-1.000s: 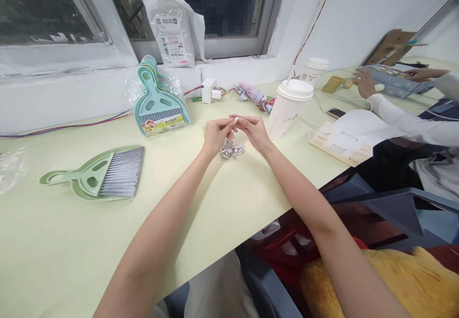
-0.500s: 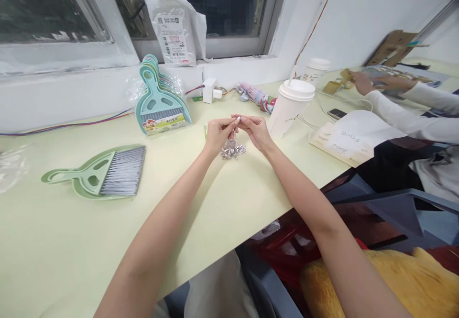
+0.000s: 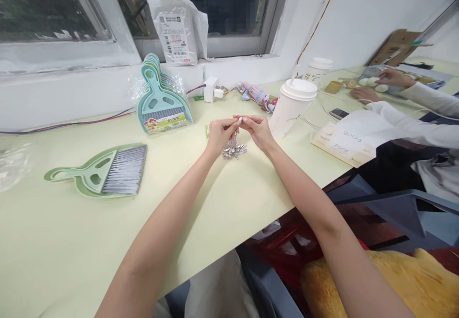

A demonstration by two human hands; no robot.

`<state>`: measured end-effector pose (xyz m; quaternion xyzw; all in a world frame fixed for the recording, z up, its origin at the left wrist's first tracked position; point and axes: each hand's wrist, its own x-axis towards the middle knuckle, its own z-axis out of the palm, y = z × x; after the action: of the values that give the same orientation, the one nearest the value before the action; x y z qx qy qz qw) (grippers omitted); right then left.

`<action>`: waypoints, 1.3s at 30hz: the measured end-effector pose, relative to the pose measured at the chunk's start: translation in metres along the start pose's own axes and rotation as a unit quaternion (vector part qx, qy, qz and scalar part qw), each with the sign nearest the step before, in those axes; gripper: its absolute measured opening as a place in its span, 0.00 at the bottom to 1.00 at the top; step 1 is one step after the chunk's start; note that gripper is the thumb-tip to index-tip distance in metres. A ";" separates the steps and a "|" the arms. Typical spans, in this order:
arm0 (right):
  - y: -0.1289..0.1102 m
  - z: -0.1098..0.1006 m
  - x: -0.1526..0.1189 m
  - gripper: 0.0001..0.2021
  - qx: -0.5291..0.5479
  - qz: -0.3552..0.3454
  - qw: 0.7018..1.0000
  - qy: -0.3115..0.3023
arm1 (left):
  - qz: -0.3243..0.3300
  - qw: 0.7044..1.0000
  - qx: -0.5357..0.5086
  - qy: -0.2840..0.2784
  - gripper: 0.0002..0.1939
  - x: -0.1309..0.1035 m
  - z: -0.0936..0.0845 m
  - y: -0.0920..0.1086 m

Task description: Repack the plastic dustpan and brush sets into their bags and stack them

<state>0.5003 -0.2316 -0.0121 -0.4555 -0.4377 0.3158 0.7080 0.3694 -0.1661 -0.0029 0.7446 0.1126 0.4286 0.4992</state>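
Silvery, many-pointed metal-looking bits sit in a small cluster (image 3: 234,150) just below the two hands, though whether it rests on the pale counter (image 3: 222,222) or hangs partly from the fingers cannot be told. The left hand (image 3: 218,135) and right hand (image 3: 261,130) meet tip to tip, thumbs and forefingers pinched on a tiny white piece (image 3: 240,119); fingertips alone hold it, presumably because it is too small for a fuller grip. Their closeness to the cluster likely keeps the little parts within easy reach. The lidded paper cup (image 3: 292,110) stands near the right hand, while a green brush set (image 3: 125,169) lies flat, well to the left. Turquoise dustpans (image 3: 158,95) stand nested, probably to save room, their front label (image 3: 166,123) too small to read surely. On the sill, a white parcel (image 3: 177,36) shows a shipping sticker with barcodes and red print, illegible here. The soft pack (image 3: 346,148) at right appears to say "Face" twice.
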 end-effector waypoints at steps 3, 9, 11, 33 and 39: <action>0.000 0.000 -0.001 0.15 0.008 -0.002 1.000 -0.002 | 0.003 1.000 0.006 0.005 0.23 0.000 0.001 0.001; 0.002 0.009 -0.004 0.19 -0.017 0.012 1.000 0.008 | 0.037 0.994 0.094 0.034 0.21 -0.001 -0.004 -0.007; 0.003 0.012 -0.005 0.19 -0.025 0.006 0.999 0.019 | 0.050 0.991 0.119 0.033 0.20 -0.001 -0.005 -0.011; 0.017 -0.004 -0.001 0.14 -0.075 0.011 0.997 0.018 | 0.035 0.988 0.144 -0.031 0.18 -0.007 0.000 -0.027; 0.026 0.000 0.000 0.18 -0.123 0.029 0.991 0.035 | -0.021 0.970 0.241 -0.021 0.18 -0.017 -0.002 -0.027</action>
<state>0.4987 -0.2214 -0.0365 -0.5625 -0.4352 0.2636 0.6518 0.3648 -0.1621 -0.0338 0.8495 0.2177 0.3624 0.3158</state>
